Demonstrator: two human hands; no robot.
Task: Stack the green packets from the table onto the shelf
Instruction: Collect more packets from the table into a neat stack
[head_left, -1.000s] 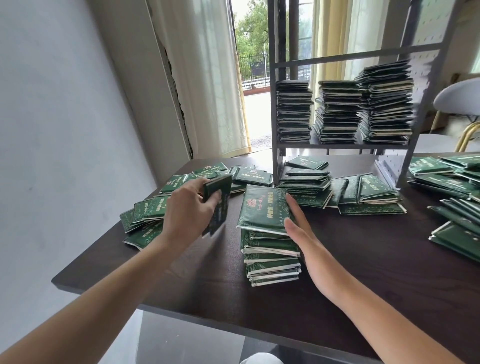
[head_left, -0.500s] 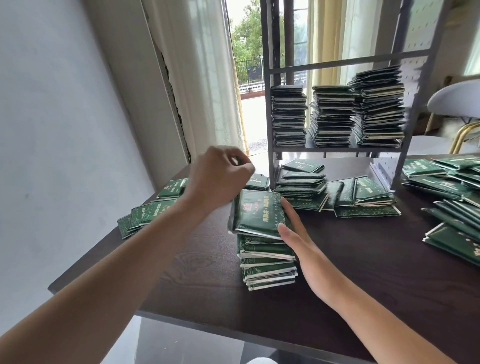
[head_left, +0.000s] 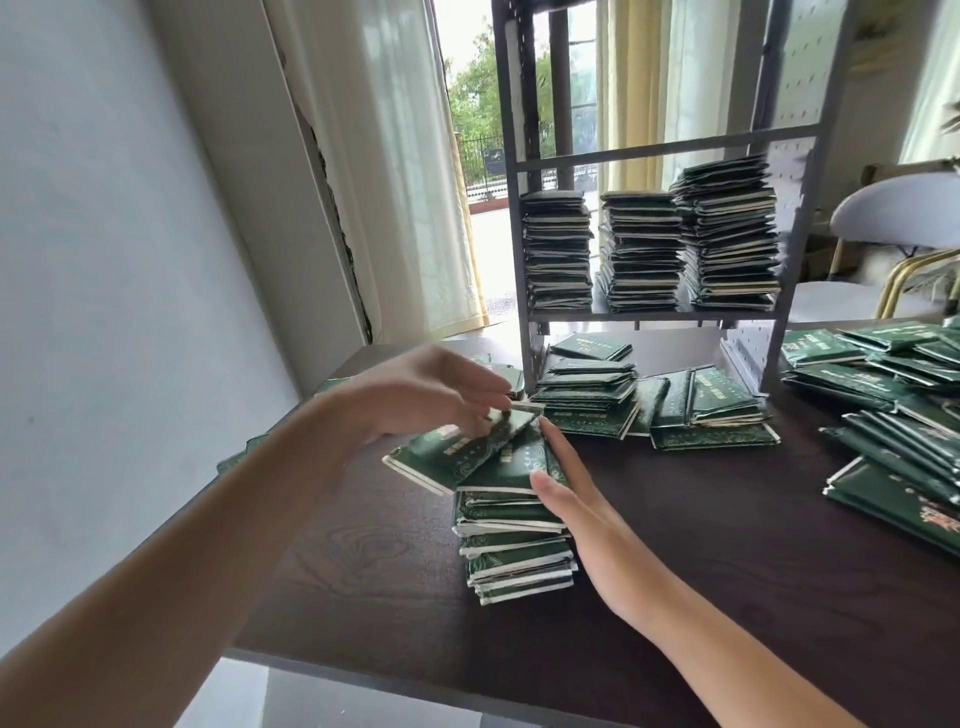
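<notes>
Laying a fresh packet (head_left: 462, 447) askew on the table stack (head_left: 514, 540) at frame centre, the left hand (head_left: 426, 389) had come back from the loose packets at the left edge, where it was a second earlier; its fingertips pinched the packet's far edge. The right hand (head_left: 576, 499) stayed flat, fingers straight, bracing the stack's right side. I judged the pile was being built up for one carry. The shelf (head_left: 654, 312) at upper centre already held three stacks (head_left: 644, 249); many packets remained on the table (head_left: 363, 571).
</notes>
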